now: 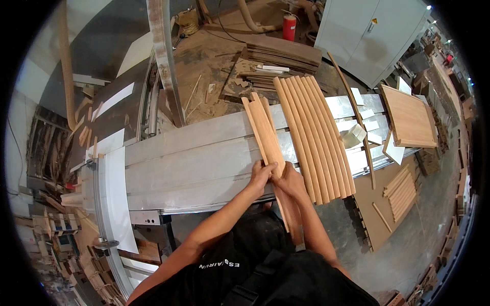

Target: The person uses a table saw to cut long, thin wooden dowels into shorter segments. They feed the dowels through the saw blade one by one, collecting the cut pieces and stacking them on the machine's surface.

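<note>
Several long, light-brown wooden strips (pixel 269 137) lie bunched together across the near edge of the grey metal table (pixel 189 163). Their near ends stick out past the edge toward my body. My left hand (pixel 261 175) is closed round the bunch from the left side, its thumb on top. Close against it, my right hand (pixel 290 181) grips the same strips from the right. The undersides of the strips and some fingertips are hidden. Just right of my hands, a row of rounded wooden strips (pixel 316 143) lies side by side on the table.
A thin dark strip (pixel 360 120) and a pale block (pixel 353 136) lie farther right, before a wooden panel (pixel 411 117). More strips (pixel 400 194) rest on a low brown board (pixel 375 224). A metal fence (pixel 99 199) crosses the left end. Boards (pixel 280 53) are stacked behind.
</note>
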{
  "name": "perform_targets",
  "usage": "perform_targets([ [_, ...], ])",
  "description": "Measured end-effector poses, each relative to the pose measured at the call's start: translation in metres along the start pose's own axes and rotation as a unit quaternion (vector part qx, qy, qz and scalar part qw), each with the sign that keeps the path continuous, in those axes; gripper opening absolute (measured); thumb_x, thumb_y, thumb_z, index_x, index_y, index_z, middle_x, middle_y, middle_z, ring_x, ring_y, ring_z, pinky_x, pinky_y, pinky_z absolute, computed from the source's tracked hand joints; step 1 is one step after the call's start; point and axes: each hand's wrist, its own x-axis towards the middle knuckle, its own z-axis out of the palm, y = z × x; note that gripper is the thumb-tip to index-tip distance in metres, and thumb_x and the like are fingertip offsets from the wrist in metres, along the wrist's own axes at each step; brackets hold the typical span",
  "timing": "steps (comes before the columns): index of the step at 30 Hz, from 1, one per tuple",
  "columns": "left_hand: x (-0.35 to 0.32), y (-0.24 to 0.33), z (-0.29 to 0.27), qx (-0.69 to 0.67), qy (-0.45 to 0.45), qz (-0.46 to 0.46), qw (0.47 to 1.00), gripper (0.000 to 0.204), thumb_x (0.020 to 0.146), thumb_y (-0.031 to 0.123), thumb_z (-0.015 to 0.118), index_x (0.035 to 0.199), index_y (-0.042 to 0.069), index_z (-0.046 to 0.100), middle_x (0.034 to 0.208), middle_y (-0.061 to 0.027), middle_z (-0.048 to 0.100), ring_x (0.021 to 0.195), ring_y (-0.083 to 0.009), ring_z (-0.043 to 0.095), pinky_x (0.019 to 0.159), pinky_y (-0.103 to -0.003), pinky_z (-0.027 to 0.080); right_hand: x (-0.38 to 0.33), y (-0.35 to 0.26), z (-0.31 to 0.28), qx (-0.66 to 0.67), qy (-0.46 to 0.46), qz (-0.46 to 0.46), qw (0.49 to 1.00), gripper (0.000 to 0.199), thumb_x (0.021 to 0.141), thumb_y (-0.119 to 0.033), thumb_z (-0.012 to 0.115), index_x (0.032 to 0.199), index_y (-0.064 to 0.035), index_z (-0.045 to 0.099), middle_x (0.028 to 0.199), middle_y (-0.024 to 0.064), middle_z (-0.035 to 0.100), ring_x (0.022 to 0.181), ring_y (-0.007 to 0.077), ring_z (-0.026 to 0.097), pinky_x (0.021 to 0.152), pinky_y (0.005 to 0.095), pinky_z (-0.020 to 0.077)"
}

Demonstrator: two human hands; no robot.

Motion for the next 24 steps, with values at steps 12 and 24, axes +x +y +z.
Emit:
perform_targets([
  [12,0.065,-0.002,-0.032,0.264,0.126,0.106,0.95,0.052,0.078,0.015,0.074,0.123,-0.004,0.053,0.108,-0.0172,0.067,0.098,-0.029,0.066,0.086,-0.04,0.052,0.03,0.009,0.021,-0.076,0.208,-0.064,0.973,0.043,0.081,-0.029,0.076,0.116,-0.0075,0.064,0.097,0.0215,0.062,0.091,0.0415,0.063,0.078,0.0503,0.0505],
  [24,0.024,0.001,-0.072,0.371,0.147,0.199,0.895,0.05,0.082,0.018,0.073,0.125,-0.001,0.057,0.101,-0.016,0.068,0.094,-0.034,0.067,0.084,-0.044,0.053,-0.036,-0.008,0.077,-0.191,0.251,-0.103,0.943,0.047,0.082,-0.023,0.073,0.122,-0.0019,0.062,0.104,0.02,0.058,0.098,0.0406,0.057,0.08,0.05,0.0488],
])
